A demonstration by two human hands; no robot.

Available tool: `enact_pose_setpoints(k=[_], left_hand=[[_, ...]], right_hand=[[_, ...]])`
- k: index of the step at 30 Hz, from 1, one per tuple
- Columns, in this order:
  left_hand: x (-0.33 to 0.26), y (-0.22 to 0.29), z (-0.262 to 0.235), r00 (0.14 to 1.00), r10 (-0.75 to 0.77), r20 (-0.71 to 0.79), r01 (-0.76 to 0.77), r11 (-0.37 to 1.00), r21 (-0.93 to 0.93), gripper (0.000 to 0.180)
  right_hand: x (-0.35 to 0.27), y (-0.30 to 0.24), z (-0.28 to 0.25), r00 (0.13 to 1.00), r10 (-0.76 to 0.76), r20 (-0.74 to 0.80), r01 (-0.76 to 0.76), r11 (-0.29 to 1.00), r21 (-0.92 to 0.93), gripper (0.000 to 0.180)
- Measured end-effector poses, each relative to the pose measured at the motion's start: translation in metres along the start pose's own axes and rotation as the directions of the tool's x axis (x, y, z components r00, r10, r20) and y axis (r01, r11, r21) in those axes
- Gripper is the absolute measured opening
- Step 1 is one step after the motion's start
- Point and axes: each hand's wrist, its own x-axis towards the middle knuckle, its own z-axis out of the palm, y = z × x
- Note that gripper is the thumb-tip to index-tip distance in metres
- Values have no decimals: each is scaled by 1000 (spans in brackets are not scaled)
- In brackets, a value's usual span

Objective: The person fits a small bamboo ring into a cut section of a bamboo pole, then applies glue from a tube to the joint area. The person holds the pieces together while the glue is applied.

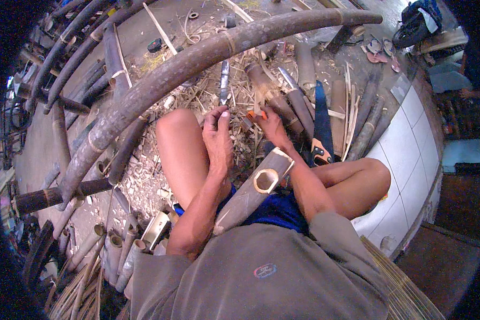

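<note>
Long bamboo pole (230, 42) arches across the far side; no cut visible along it. Shorter bamboo tube (241, 206) lies slantwise over my lap, near end left, far end right. Looks cut to length already, with one hole (265, 182) opened through its wall near the far end. What's left, can't say for sure; hole edge seems rough, maybe unfinished. Tube's grey-brown, dull, pale raw wood at far end and around hole, pale patch at near end. No fingers on it: left hand (218, 140) has bent fingers beside a dark blade (225, 82), grip unclear; right hand (272, 128) is closed on an orange piece (250, 115), possibly a handle.
</note>
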Motion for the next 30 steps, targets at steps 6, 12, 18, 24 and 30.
enact_pose_setpoints(k=[6, 12, 18, 24, 30], left_hand=[[-1, 2, 6, 993, 38, 110, -41, 999, 34, 29], [-14, 67, 21, 958, 160, 236, -184, 979, 82, 31], [-9, 98, 20, 887, 215, 409, -260, 964, 55, 25], [-9, 113, 10, 898, 122, 423, -26, 974, -226, 24], [-4, 114, 7, 879, 102, 466, 2, 976, -219, 22]], right_hand=[[12, -66, -68, 992, -94, 81, 64, 948, 312, 35], [-34, -158, -109, 923, -385, -18, 385, 921, 63, 53], [-53, -180, -112, 865, -495, -78, 492, 869, -61, 65], [-72, -195, -133, 922, -338, 191, 182, 811, 556, 46], [-85, -200, -142, 912, -196, 359, -124, 704, 700, 33]])
